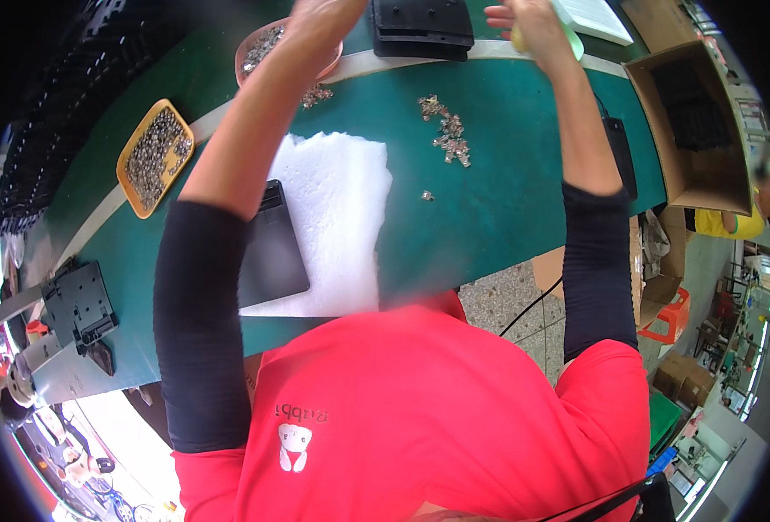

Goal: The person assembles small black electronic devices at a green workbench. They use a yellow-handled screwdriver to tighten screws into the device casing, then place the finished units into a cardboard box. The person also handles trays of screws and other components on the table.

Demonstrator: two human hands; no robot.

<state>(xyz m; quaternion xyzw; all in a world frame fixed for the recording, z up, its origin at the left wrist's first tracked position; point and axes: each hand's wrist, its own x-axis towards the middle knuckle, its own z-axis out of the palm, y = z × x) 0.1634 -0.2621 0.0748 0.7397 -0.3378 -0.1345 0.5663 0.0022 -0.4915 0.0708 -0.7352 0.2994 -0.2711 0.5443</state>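
Note:
My left hand (331, 10) reaches over the far side of the table, next to a pink bowl (337, 65) of small metal parts; its fingers run past the top edge of the picture. Fingers stretched apart, my right hand (531, 22) is open at the far right, partly cut off above. A pale green and yellow thing (574, 43) shows on both sides of that hand, mostly hidden by it. Between my hands lies a black plastic housing (421, 30). Under my left forearm, a flat black panel (279, 252) rests on a white foam sheet (350, 200).
Loose small metal parts (451, 139) lie mid-table. A yellow tray (155, 157) of metal pieces stands left, with a black bracketed part (80, 304) nearer. An open cardboard box (676, 183) stands right, by a flat black object (620, 157). Behind it is a person in yellow (720, 224).

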